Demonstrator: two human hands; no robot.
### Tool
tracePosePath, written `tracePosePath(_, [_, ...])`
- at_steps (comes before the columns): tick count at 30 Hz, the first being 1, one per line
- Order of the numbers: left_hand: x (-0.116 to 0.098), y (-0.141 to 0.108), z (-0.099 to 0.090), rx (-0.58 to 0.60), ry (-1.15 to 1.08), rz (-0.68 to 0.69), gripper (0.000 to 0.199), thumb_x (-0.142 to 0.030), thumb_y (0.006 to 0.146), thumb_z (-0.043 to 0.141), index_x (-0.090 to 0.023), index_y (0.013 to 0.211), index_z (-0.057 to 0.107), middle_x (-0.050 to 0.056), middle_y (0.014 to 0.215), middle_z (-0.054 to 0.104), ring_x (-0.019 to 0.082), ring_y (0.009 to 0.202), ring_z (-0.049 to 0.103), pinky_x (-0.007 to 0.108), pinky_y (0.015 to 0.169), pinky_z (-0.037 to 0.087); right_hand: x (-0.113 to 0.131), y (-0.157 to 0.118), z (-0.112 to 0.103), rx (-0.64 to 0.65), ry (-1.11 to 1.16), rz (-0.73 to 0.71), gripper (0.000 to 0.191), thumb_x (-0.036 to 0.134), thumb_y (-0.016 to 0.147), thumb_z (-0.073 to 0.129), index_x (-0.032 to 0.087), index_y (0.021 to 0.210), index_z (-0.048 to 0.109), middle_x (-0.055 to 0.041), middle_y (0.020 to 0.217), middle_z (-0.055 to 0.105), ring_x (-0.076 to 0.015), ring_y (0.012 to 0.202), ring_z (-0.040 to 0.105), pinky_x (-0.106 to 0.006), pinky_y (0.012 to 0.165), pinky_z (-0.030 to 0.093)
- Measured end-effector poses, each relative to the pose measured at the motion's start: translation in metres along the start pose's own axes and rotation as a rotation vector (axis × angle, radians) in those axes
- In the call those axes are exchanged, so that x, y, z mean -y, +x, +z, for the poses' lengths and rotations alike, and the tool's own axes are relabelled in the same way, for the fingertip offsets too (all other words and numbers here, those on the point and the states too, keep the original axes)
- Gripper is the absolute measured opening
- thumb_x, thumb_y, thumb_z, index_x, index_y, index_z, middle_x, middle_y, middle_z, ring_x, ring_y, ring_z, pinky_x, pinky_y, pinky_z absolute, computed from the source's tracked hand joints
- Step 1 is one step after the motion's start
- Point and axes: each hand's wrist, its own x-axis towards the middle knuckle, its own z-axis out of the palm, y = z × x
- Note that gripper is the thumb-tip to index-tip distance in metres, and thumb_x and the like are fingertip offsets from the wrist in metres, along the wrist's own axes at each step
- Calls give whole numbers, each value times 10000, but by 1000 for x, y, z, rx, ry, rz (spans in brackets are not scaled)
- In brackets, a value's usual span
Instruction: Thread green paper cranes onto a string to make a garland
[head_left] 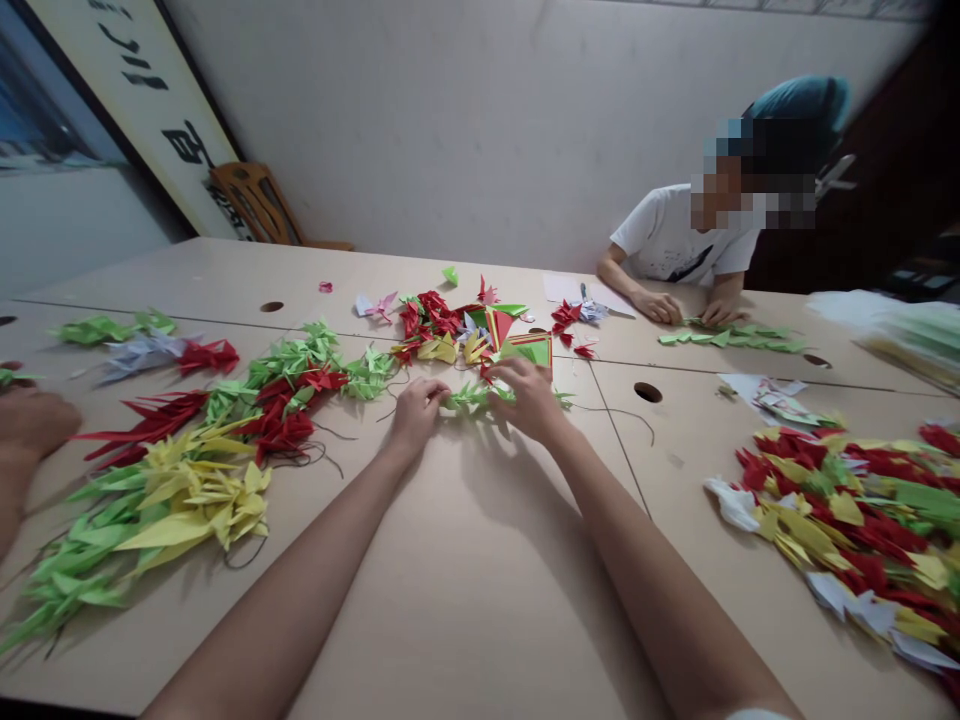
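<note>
Head view: the person's left hand point(420, 410) pinches thumb and fingertips together at the near-left end of a green strand point(469, 400) of folded paper. The right hand point(529, 400) curves over the same strand further along; whether its fingers grip the paper or only rest on it, I cannot tell. The strand lies just above the table point(450, 580), between the two sets of fingers, and a dark thread point(630, 412) trails off to the right of the right fingers.

As to progress, the strand looks partly filled, with bare thread left at that end. Left of the left fingers, a green and red bundle point(315, 345) and, nearer the camera, a yellow bundle point(202, 480) seem already gathered, loose thread ends showing beside them. Just beyond the fingers, a mixed pile point(431, 315) of red and yellow folded pieces appears loose, so probably not yet joined; a stack of coloured paper point(534, 350) stands next to it, just behind the right fingers.

Well apart to the right of the right fingers lies a large mixed heap point(862, 530); whether it is strung is unclear. Beyond, a co-worker point(682, 235) handles a green row point(731, 338).
</note>
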Motion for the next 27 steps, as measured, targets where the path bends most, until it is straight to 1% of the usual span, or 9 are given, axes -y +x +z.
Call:
tracePosePath(3, [-2,-1,0,23,-50,80,172,-205,847,521,-176,811,686,38,829,635,164,799,568,275,759,436,11,-2,8,207,-25,-97,666,375,850,629,239,1453,383,-129,1378,514,-266,1213,497,-403,968,342])
tracePosePath(6, [-2,-1,0,0,-50,81,174,-193,844,523,-173,796,689,40,814,628,165,785,567,281,748,431,7,-5,14,284,-78,2,786,380,845,630,220,1513,247,-143,1365,523,-279,1218,501,-411,965,351])
tracePosePath(9, [-1,-1,0,-61,-23,37,169,-202,847,531,-172,787,687,41,809,624,172,782,562,289,747,426,-5,-4,8,324,-99,99,732,384,841,643,234,1478,317,-141,1285,579,-281,1143,550,-420,955,351])
tracePosePath(12, [-1,-1,-1,-94,-8,-2,164,-220,851,542,-175,791,688,39,803,620,173,773,556,290,742,424,-17,-2,-7,412,-131,184,654,325,819,673,245,1411,409,-129,1221,608,-279,1084,575,-427,940,354])
tracePosePath(15, [-1,0,0,-56,-22,5,153,-206,843,553,-174,791,693,35,800,619,168,770,560,286,745,424,-22,-1,-25,535,-174,311,552,253,773,700,227,1291,508,-114,1135,632,-288,1056,579,-442,917,361])
tracePosePath(17, [-2,-1,0,-11,-35,36,148,-193,836,561,-170,789,699,36,804,621,164,771,564,284,746,425,-21,0,-35,591,-172,354,573,284,725,747,226,1251,528,-111,1111,630,-296,1045,573,-456,908,364])
tracePosePath(21, [-4,-1,1,29,-50,77,147,-186,833,568,-167,793,707,40,813,627,163,780,565,280,746,430,-3,1,-40,529,-127,246,758,393,684,783,261,1353,453,-127,1221,558,-313,1115,525,-463,908,366])
tracePosePath(24, [-3,-1,1,46,-49,82,150,-177,833,560,-173,805,708,38,827,632,162,786,566,279,748,433,13,1,-27,433,-87,111,609,358,765,716,257,1321,489,-120,1242,546,-291,1137,512,-436,917,359])
tracePosePath(27, [-2,-1,1,74,-45,99,145,-168,826,561,-175,813,706,35,825,624,163,796,572,281,758,437,19,1,-10,367,-97,70,483,200,814,627,219,1284,516,-126,1211,585,-270,1132,516,-420,925,340])
